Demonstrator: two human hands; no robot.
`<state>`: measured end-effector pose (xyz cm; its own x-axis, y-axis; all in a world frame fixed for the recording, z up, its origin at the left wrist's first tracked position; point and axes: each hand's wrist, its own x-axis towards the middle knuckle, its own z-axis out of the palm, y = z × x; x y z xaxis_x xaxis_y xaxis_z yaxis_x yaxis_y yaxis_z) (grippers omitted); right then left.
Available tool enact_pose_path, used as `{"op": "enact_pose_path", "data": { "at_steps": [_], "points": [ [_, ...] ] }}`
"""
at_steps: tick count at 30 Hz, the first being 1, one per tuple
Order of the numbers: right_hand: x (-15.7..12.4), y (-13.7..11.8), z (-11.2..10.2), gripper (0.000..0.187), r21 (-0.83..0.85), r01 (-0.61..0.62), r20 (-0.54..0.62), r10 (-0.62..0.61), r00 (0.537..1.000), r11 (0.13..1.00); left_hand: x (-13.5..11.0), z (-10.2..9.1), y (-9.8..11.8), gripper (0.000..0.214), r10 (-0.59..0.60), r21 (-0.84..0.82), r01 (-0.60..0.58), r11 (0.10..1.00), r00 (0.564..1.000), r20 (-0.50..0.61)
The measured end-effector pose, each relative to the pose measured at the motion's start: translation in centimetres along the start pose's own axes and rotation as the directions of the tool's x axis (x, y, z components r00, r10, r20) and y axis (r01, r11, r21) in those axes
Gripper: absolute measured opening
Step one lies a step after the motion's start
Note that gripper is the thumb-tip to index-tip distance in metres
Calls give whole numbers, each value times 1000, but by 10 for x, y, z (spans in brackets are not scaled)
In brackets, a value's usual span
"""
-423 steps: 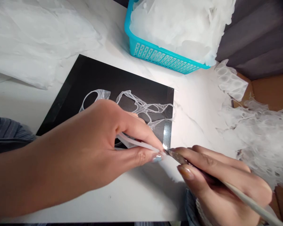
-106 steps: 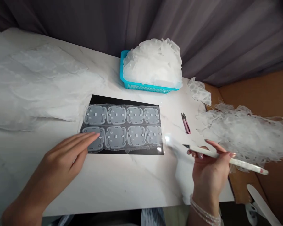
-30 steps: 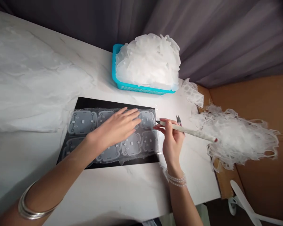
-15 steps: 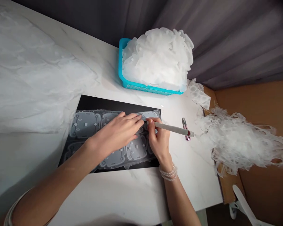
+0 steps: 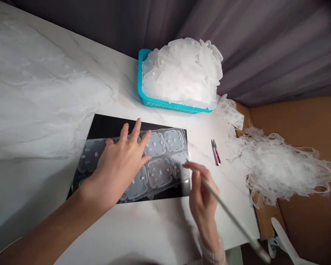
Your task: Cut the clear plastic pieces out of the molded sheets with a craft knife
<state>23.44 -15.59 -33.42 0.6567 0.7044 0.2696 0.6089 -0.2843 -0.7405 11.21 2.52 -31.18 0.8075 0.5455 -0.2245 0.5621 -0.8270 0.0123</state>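
A translucent moulded sheet (image 5: 165, 154) of rounded square parts lies on a black mat (image 5: 105, 127) on the white marble table. My left hand (image 5: 118, 162) rests flat on the sheet, fingers spread and open. My right hand (image 5: 200, 197) pinches a long thin white-handled knife (image 5: 228, 215). Its tip touches the sheet's right edge, near the mat's lower right corner.
A turquoise basket (image 5: 154, 101) heaped with white cut parts stands behind the mat. Pink snips (image 5: 215, 151) lie to the right. A tangle of white offcut webbing (image 5: 276, 167) covers the table's right edge over a cardboard box. Crumpled white sheets (image 5: 35, 99) fill the left.
My left hand has slid left on the sheet and spread flat. My right hand drew back towards me, swinging the knife handle down, its tip moving to the sheet's right edge.
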Motion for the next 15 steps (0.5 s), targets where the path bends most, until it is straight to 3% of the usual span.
{"op": "enact_pose_path", "data": {
  "at_steps": [4,9,12,15],
  "points": [
    [-38,-3,4,27,-70,151,164,-138,977,986,-7,-5,-2,59,-120,37,118,992,991,55],
    [-33,11,7,30,-19,223,192,-216,957,975,-13,-1,-5,67,-210,71,204,976,973,97],
    [-20,17,-3,26,29,163,205,-166,965,986,-19,-4,-8,70,-236,74,227,971,960,148],
    [-4,19,-11,23,109,-28,121,14,993,994,-21,-8,-8,66,-226,105,219,970,972,60]
  ]
}}
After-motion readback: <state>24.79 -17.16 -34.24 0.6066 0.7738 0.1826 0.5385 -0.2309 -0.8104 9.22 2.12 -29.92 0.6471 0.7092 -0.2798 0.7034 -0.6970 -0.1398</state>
